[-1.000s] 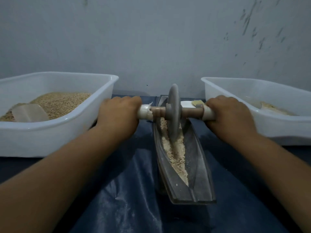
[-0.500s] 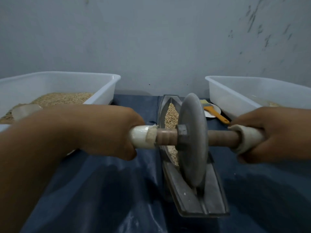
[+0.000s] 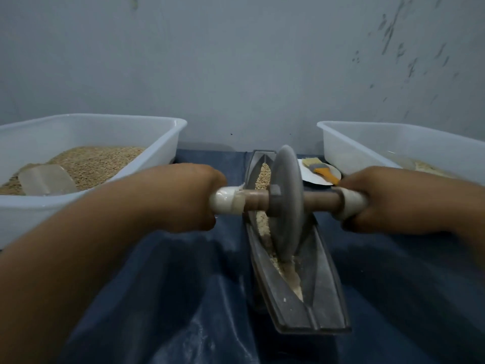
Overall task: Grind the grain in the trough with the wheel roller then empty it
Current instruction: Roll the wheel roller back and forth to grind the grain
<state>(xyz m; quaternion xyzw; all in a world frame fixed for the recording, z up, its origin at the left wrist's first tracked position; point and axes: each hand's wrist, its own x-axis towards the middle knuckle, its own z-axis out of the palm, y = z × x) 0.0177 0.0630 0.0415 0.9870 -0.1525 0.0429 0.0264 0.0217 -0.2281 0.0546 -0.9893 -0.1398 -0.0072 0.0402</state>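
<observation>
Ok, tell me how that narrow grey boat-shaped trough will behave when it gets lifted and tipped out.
The narrow grey boat-shaped trough looks like thick cast metal, so probably rigid and heavy for its size. Its base looks slim, so it may rock sideways once the grey wheel roller comes out. The loose crushed grain in its groove should slide out readily, though fine dust may cling.
</observation>
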